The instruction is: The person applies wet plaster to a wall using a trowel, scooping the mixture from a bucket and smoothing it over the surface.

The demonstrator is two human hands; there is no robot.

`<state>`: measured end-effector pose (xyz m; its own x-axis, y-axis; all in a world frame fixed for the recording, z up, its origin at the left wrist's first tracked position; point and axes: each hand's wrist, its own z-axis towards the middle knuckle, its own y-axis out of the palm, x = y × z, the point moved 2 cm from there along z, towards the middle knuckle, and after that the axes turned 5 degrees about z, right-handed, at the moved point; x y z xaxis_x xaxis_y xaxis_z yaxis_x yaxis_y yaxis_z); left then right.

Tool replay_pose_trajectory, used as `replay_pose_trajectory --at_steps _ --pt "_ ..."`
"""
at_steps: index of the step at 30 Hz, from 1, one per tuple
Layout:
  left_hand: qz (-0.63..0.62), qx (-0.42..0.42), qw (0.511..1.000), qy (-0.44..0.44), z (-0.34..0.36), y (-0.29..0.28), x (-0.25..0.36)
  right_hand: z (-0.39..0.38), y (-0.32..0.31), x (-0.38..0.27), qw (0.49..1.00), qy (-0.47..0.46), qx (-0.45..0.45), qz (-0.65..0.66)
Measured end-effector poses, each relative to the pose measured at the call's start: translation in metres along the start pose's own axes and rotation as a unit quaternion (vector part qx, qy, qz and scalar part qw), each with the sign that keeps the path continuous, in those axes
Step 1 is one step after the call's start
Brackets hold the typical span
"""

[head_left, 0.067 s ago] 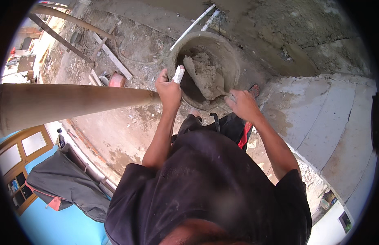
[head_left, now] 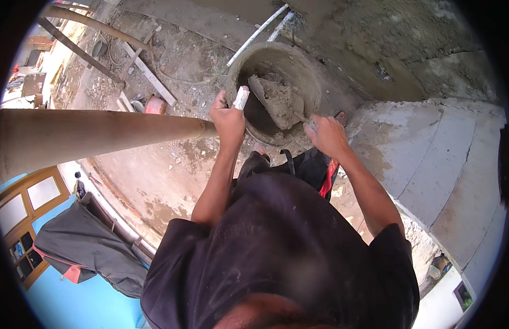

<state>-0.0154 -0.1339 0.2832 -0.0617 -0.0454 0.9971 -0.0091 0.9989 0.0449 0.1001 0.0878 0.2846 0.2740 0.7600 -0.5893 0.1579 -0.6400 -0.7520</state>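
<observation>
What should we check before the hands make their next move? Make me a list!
1. Right hand closed around the trowel's handle: ok.
2. Trowel inside the bucket: ok.
3. Mortar in the bucket: ok, there is a lump of it.
4. Left hand gripping the bucket firmly: cannot tell; it is at the near-left rim.
5. Gloves on: not ok, only a white wrap on one left finger.

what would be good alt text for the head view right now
Seen from above, a person's right hand grips a trowel in a round tub of grey, mortar-like mix. The left hand, one digit in a white wrap, is at the tub's near-left rim. A thick pole enters from the left above littered ground.
</observation>
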Motion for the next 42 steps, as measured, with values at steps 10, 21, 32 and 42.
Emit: replay_pose_trajectory --at_steps 10,21,32,42 --pt "0.007 0.103 0.992 -0.075 -0.020 -0.011 -0.078 0.000 -0.031 -0.012 0.992 -0.037 -0.073 -0.098" --pt "0.172 0.189 0.951 -0.176 -0.085 0.001 -0.158 0.226 -0.167 0.206 0.926 0.213 -0.297 0.096" --pt "0.173 0.013 0.977 -0.120 -0.032 0.052 -0.099 0.030 -0.089 0.110 0.987 -0.095 -0.119 -0.055" --pt "0.133 -0.155 0.966 0.158 0.028 0.076 0.043 -0.004 -0.106 -0.001 0.953 -0.035 0.123 -0.276"
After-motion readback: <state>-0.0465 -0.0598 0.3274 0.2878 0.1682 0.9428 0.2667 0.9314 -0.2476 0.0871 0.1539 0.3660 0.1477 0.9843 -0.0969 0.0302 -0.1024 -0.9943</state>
